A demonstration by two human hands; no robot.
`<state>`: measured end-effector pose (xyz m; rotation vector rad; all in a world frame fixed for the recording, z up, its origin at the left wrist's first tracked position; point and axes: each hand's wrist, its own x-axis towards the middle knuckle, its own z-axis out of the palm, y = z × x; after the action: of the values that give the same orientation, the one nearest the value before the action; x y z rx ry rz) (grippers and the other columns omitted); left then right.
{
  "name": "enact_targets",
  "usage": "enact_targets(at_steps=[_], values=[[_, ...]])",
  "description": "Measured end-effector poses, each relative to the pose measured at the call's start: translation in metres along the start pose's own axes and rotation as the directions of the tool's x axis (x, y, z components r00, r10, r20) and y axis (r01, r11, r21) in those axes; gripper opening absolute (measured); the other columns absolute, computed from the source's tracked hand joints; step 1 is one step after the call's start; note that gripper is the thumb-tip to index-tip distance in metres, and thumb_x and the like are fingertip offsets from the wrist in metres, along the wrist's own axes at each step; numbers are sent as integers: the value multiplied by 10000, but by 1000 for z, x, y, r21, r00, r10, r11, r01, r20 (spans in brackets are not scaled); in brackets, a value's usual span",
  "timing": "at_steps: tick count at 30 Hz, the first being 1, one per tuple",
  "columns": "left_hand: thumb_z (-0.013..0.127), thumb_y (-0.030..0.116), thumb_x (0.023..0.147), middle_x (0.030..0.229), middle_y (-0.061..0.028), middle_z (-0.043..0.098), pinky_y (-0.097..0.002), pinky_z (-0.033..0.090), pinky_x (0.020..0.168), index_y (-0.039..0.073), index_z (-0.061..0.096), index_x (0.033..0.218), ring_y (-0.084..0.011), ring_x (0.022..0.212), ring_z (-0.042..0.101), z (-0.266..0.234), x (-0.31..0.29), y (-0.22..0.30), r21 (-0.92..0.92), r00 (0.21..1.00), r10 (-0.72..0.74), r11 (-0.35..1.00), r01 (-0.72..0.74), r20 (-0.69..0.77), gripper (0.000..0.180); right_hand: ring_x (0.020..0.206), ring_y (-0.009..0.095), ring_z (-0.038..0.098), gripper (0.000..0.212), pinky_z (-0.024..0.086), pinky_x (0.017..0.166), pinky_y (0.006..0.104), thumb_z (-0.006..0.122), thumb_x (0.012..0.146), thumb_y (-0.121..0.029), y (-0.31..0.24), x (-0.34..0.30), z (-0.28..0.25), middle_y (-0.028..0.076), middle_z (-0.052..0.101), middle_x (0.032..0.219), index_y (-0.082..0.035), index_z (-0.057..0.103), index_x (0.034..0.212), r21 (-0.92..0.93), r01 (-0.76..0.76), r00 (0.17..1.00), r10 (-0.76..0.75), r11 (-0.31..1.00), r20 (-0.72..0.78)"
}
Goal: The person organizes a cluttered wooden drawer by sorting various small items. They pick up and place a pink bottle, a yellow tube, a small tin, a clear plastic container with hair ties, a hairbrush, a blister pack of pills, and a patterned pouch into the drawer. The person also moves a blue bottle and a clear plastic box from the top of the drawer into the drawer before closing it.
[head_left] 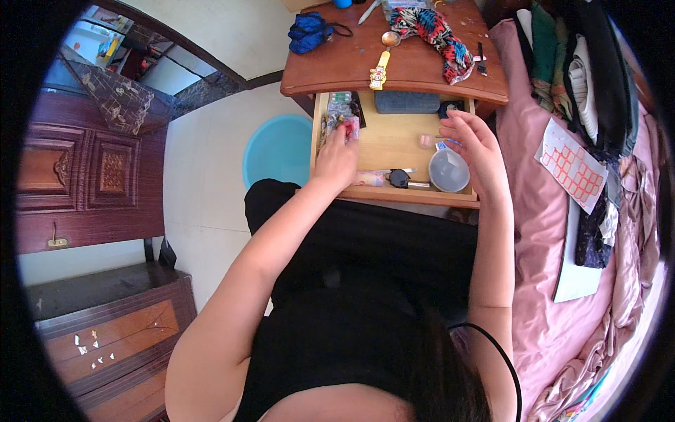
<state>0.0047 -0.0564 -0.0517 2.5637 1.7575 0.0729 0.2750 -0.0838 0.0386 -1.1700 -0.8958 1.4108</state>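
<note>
In the open wooden drawer, my left hand reaches to the left side. Its fingers are closed on a small red-and-pink packet. Beyond that hand lie blister packs along the drawer's left wall. My right hand is over the drawer's right side with fingers curled inward. A thin bluish-white thing shows at its fingertips, too small to name. Just below those fingertips sits a round translucent container. A small pink box lies to its left.
A dark blue case lies at the drawer's back. On the desktop are a yellow cartoon-shaped strap, patterned cloth and a blue pouch. A light-blue basin stands left, a pink-covered bed right.
</note>
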Motion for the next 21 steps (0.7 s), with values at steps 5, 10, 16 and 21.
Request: enact_targets(at_steps=[5,10,16,21], values=[[519,174,842,1360,-308,321,-455,390,978,-5,511,1172,-439,1154,458,33,12,-23,-155,958,-227,955,254,173,376,962,135,582,297,447,824,259,552,924,-237,10,4,-19,70,613,1053,-36,560,1141,42,-15,986,22,999,-164],[401,133,883,1325,-266,383,-457,410,938,-8,509,1118,-413,1088,516,25,26,-17,-173,866,-373,879,444,333,295,934,127,596,286,466,816,256,549,927,-227,6,3,-35,64,623,1027,-26,563,1131,129,27,972,4,991,-234],[434,137,877,1108,-203,555,-423,454,879,-6,616,970,-340,1018,553,29,15,-15,81,977,-75,995,60,199,250,931,156,594,263,465,820,278,560,917,-207,-1,3,-53,75,618,1000,-27,557,1110,335,154,937,-31,929,-347],[554,135,818,973,-164,610,-423,486,790,8,656,833,-333,939,580,-2,53,46,-119,979,201,972,-205,-46,164,929,167,592,242,459,831,289,558,916,-200,-2,-2,-59,81,616,998,-30,558,1088,404,146,940,1,903,-342]])
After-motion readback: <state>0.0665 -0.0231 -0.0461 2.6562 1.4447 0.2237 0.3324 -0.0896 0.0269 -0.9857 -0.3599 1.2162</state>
